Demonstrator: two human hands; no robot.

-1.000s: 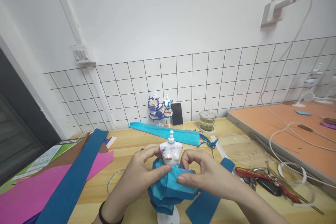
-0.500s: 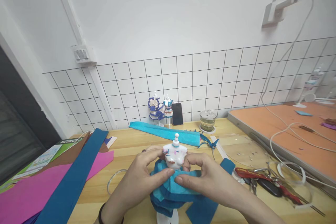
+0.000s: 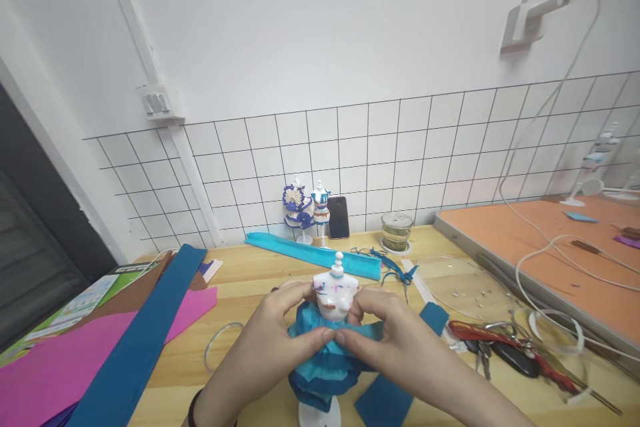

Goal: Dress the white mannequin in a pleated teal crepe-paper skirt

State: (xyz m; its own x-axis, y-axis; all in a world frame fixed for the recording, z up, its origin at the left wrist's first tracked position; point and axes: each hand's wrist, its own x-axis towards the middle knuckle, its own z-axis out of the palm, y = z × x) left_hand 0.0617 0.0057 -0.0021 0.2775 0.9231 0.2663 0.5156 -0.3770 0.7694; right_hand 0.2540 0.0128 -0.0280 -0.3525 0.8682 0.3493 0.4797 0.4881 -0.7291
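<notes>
A small white mannequin bust (image 3: 337, 291) on a round stand wears a layered skirt of teal crepe paper (image 3: 320, 373). My left hand (image 3: 263, 350) and my right hand (image 3: 395, 340) come at it from either side. Thumbs and forefingers of both pinch a folded teal crepe strip (image 3: 367, 330) at the bust's waist, fingertips almost touching. A black band sits on my left wrist.
Pink (image 3: 65, 367), dark teal (image 3: 135, 347) and brown paper sheets lie at the left. A light teal roll (image 3: 315, 255), two dressed mini mannequins (image 3: 305, 203), a phone (image 3: 339, 217) and a glass jar (image 3: 397, 230) stand at the wall. Red-handled scissors (image 3: 505, 347), keys, tape rings and white cables sit right.
The bust shifted slightly right and upward. Both hands closed in, bringing the teal strip tighter round the waist, and the thumbs now nearly meet.
</notes>
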